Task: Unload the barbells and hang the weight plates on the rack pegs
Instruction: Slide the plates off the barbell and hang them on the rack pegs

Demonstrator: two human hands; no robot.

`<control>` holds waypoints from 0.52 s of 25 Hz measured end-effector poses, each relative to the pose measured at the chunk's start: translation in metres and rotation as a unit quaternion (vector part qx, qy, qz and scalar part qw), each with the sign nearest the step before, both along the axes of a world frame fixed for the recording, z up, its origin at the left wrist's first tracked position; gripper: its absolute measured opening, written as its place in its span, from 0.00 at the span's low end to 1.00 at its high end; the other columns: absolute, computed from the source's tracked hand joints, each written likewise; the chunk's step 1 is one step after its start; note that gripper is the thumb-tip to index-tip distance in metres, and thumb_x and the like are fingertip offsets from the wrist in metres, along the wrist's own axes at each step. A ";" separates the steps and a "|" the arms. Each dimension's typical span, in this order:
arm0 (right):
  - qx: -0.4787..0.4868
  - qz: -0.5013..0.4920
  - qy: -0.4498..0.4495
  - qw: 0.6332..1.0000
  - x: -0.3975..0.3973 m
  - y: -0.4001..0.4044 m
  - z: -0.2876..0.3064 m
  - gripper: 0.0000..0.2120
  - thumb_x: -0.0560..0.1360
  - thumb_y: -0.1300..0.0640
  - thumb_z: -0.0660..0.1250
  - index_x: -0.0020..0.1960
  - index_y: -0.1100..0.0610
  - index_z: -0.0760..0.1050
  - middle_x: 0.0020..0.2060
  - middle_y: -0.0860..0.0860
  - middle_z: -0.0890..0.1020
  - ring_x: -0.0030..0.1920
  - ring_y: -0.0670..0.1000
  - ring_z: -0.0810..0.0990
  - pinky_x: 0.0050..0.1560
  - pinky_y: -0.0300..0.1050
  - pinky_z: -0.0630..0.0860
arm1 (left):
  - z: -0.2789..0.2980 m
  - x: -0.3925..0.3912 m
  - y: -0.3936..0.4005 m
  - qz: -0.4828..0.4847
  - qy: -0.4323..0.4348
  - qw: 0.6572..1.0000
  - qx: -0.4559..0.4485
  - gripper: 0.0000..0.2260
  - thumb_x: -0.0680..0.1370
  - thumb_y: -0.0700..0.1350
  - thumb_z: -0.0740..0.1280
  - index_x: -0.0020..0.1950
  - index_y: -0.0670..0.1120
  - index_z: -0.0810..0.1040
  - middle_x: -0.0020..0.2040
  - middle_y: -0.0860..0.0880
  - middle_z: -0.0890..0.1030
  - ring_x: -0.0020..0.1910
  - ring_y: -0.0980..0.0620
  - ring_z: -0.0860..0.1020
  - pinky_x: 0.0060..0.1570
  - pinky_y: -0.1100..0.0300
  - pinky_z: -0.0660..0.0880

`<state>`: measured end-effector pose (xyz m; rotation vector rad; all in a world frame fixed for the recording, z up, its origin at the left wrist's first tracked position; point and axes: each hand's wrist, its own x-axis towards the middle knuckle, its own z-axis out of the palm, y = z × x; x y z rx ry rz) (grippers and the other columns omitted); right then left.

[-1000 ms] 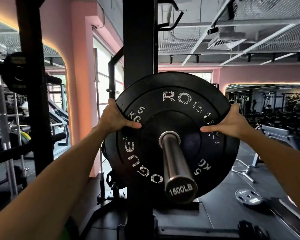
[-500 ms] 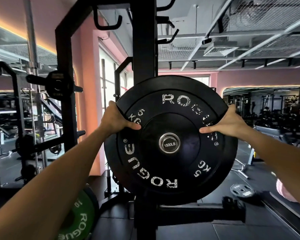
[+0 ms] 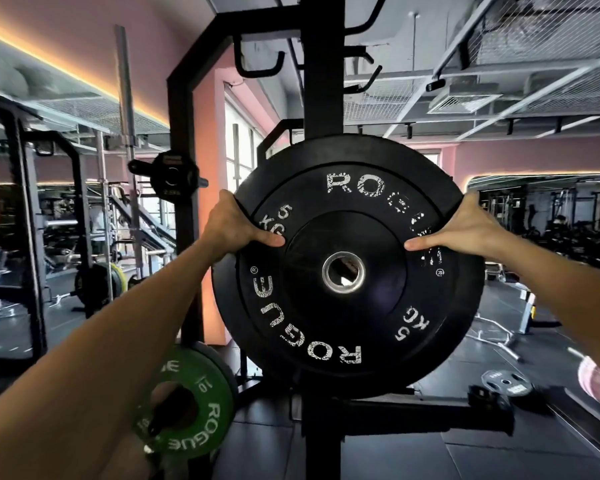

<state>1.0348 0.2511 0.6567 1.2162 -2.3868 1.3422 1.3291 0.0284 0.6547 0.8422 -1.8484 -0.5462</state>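
Note:
A black 5 kg Rogue weight plate (image 3: pixel 347 327) fills the middle of the view, held upright in the air in front of the black rack upright (image 3: pixel 321 64). Its steel-ringed centre hole is empty; no bar passes through it. My left hand (image 3: pixel 232 226) grips the plate's upper left rim, thumb on the face. My right hand (image 3: pixel 461 230) grips the upper right rim the same way. A second black plate's edge shows just behind and to the left of it.
A green 10 kg plate (image 3: pixel 191 403) hangs low on the left. A small black plate (image 3: pixel 174 178) sits on a peg of the left rack post. Hooks stick out high on the upright. A grey plate (image 3: pixel 506 379) lies on the floor at right.
The plate has slid off the end of the barbell sleeve marked 1500LB; its hole is now empty. The view has shifted so more of the rack and the green plate show.

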 end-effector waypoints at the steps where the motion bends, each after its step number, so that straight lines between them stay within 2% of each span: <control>1: 0.001 0.007 -0.001 1.000 0.016 -0.004 0.002 0.58 0.47 0.39 0.83 0.66 0.55 0.56 0.65 0.54 0.72 0.67 0.59 0.70 0.65 0.55 0.70 | 0.002 0.016 -0.004 0.003 0.002 1.000 -0.005 0.50 0.49 0.52 0.86 0.64 0.44 0.63 0.57 0.51 0.74 0.56 0.52 0.71 0.52 0.56 0.71; 5: -0.007 0.020 0.006 1.000 0.090 -0.033 0.000 0.56 0.47 0.40 0.84 0.64 0.55 0.57 0.63 0.53 0.73 0.65 0.57 0.71 0.65 0.54 0.70 | 0.007 0.097 -0.033 0.004 -0.002 1.000 -0.016 0.53 0.46 0.56 0.86 0.64 0.44 0.65 0.57 0.51 0.76 0.58 0.51 0.74 0.58 0.54 0.74; 8: -0.013 0.027 -0.001 1.000 0.156 -0.059 -0.006 0.55 0.46 0.39 0.84 0.63 0.54 0.57 0.61 0.52 0.73 0.64 0.57 0.72 0.65 0.55 0.71 | 0.006 0.167 -0.056 0.010 -0.005 1.000 -0.028 0.52 0.43 0.60 0.85 0.61 0.45 0.70 0.54 0.53 0.80 0.55 0.52 0.78 0.56 0.54 0.77; 10: -0.017 0.031 -0.007 0.999 0.198 -0.079 -0.011 0.55 0.44 0.38 0.84 0.60 0.53 0.57 0.60 0.51 0.73 0.63 0.56 0.73 0.65 0.55 0.71 | 0.004 0.214 -0.071 0.011 0.001 1.000 -0.026 0.49 0.44 0.56 0.86 0.60 0.46 0.70 0.54 0.53 0.79 0.54 0.53 0.78 0.55 0.55 0.76; 13: -0.026 0.042 0.001 0.999 0.251 -0.108 -0.015 0.59 0.41 0.37 0.83 0.63 0.55 0.59 0.59 0.47 0.72 0.62 0.50 0.72 0.66 0.51 0.70 | 0.006 0.269 -0.098 0.023 -0.010 0.999 -0.024 0.54 0.39 0.61 0.84 0.60 0.45 0.70 0.54 0.51 0.80 0.54 0.50 0.79 0.55 0.51 0.78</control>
